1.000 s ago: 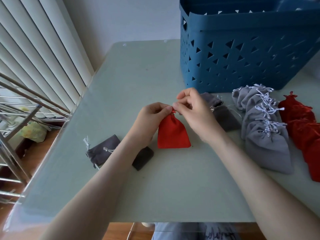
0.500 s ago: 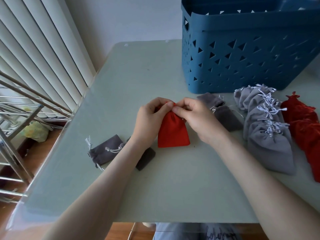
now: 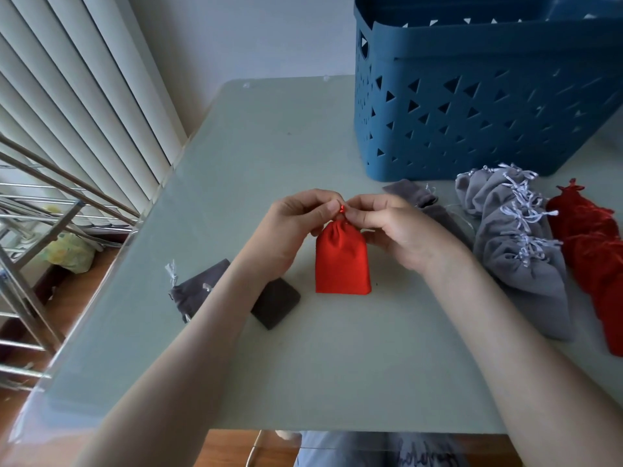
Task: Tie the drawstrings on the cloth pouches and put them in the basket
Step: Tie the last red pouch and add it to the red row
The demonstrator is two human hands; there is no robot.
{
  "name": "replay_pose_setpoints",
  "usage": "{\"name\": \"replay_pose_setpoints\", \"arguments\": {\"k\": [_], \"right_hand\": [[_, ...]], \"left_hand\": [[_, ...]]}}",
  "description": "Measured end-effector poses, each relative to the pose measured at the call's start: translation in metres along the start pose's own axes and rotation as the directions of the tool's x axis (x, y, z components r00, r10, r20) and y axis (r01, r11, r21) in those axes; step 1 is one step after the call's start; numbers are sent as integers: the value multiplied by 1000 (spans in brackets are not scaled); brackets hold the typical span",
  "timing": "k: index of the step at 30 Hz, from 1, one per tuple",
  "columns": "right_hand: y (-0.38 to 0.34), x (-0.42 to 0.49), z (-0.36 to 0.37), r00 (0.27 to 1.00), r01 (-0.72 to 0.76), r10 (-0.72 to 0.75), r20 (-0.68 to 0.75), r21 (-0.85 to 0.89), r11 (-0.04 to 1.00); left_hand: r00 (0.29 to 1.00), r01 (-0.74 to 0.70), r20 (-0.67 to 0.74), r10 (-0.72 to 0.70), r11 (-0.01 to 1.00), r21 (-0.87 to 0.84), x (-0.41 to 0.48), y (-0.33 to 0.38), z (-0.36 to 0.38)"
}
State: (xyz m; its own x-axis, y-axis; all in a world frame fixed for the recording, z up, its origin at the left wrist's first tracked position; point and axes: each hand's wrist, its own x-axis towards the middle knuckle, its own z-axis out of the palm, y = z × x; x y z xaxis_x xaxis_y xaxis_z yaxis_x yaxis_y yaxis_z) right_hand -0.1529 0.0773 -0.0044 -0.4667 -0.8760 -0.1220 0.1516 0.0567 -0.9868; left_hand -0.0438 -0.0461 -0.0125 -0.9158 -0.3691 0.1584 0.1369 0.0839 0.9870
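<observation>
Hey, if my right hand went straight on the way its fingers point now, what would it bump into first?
Probably the left hand. The right hand points leftward over the drawstring of the red cloth pouch, where both hands pinch and nearly touch.
</observation>
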Motion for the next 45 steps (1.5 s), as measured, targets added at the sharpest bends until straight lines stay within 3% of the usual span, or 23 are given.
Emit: {"name": "replay_pose_setpoints", "arguments": {"k": [9, 15, 20, 26, 28, 31, 33, 38, 45], "right_hand": [[6, 1, -4, 997, 16, -41, -65, -340, 940], [11, 2, 2, 976, 29, -178, -127, -734, 679], [11, 2, 8, 967, 44, -237, -93, -856, 516], [13, 5, 6, 949, 68, -282, -142, -780, 622], [13, 5, 5, 953, 59, -252, -171, -709, 703], [7, 2, 4, 965, 101, -201, -170, -467, 879], [5, 2, 3, 970, 131, -196, -143, -373, 919], [6, 2, 1, 962, 210, -262, -78, -401, 892], [1, 0, -6, 933, 288, -357, -41, -510, 811]], "left_hand": [[999, 41, -45, -29, 956, 289, -5, 2, -4], [998, 30, -67, 10, 815, 578, -5, -3, 3], [997, -36, -19, 79, 633, 773, -4, -11, 11], [989, -24, -49, 141, 477, 878, -3, -19, 11], [968, -90, -35, 247, 479, 873, -4, -19, 11], [917, -154, -66, 394, 501, 852, -6, -17, 11], [885, -190, -81, 459, 515, 836, -5, -17, 10], [857, -233, -94, 507, 544, 806, -5, -17, 10], [876, -277, -121, 466, 694, 665, -7, -15, 12]]}}
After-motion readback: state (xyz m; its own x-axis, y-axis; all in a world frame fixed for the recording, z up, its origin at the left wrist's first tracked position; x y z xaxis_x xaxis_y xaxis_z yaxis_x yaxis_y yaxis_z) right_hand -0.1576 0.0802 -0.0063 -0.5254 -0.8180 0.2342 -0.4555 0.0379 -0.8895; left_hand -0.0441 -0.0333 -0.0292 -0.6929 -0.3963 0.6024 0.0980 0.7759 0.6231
